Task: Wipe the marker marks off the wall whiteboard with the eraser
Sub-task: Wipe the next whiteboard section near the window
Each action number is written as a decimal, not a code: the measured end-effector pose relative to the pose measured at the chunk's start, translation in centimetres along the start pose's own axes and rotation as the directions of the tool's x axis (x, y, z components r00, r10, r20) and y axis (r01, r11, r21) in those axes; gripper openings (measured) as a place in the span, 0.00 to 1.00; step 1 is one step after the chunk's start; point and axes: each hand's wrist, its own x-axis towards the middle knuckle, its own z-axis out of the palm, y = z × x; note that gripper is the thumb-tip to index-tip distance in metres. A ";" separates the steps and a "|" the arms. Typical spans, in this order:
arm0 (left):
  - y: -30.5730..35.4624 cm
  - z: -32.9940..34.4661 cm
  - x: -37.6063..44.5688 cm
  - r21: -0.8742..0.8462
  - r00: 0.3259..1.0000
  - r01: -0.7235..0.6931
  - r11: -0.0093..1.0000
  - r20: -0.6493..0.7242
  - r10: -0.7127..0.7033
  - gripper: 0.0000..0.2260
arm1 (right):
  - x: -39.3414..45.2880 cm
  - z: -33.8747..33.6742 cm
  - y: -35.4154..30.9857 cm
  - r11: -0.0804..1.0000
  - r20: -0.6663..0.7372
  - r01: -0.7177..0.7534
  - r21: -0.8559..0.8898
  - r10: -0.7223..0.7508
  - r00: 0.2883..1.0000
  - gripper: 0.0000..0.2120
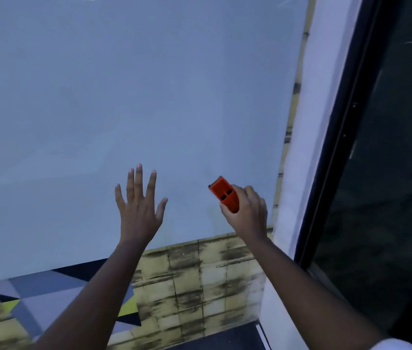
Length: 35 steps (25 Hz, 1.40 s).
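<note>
A large whiteboard (124,97) fills most of the wall in front of me. Faint marker lines show at its top left and top right edges; the rest looks pale and smudged. My right hand (248,213) grips an orange eraser (225,195) near the board's lower right corner, its dark pad end pointing up and left at the board. My left hand (138,208) is held up with fingers spread and straight, palm toward the board's lower middle; contact cannot be told.
Below the board the wall shows yellowish brick-pattern covering (207,279) and a grey, black and yellow triangle pattern (48,294). A white wall strip (298,147) and a black-framed dark window (389,147) stand close on the right.
</note>
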 end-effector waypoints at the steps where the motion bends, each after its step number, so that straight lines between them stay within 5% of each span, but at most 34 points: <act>1: 0.4 -1.2 -0.2 0.020 1.000 -0.017 1.000 -0.010 0.017 0.32 | 0.0 -1.7 0.1 1.000 -0.018 0.015 0.002 -0.015 1.000 0.24; 10: 0.4 -9.5 1.4 0.062 0.995 -0.010 0.998 -0.095 0.016 0.34 | 2.4 -11.9 -2.1 1.000 -0.148 0.024 0.006 -0.023 0.989 0.23; 27: -11.8 -22.5 13.5 0.138 0.944 -0.093 0.986 -0.303 0.132 0.37 | 13.4 -15.7 -22.9 0.980 -0.419 0.198 0.036 -0.164 0.893 0.25; 35: -10.0 -25.5 16.9 0.196 0.927 -0.069 0.978 -0.349 0.135 0.37 | 16.9 -18.3 -22.9 0.966 -0.370 0.259 0.000 -0.240 0.898 0.32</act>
